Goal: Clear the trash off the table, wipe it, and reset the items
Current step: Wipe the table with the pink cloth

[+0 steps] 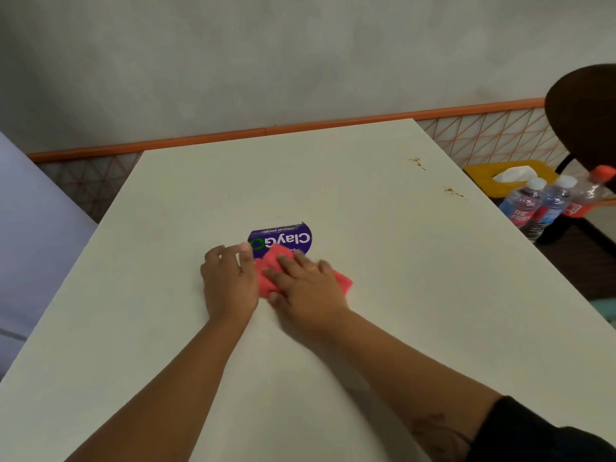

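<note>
Pressing a pink cloth point(276, 252) to the middle of the white tabletop point(366, 248), you work with both bare forearms stretched out from the near edge.

Your left hand point(230, 281) sits just left of the cloth, fingers curled down against the surface and thumb lying along the cloth's left edge. Whether that hand pinches the fabric or only rests beside it cannot be told.

The cloth lies bunched between and under your hands, its far edge overlapping the near side of a purple "ClayGo" sticker point(283, 239) stuck flat to the tabletop, with its lettering upside down to you.

Your right hand point(306, 288) lies palm down on the cloth, fingers straight and spread, gripping nothing. A pink corner pokes out past its right side.

Toward the far right corner, two small patches of brown spatter point(417, 162) mark the surface, one near the far edge and one close to the right edge.

Off the tabletop to the right stand a yellow tissue box point(480, 171), three capped plastic bottles point(523, 208) close together, and a dark chair back point(586, 115).
</note>
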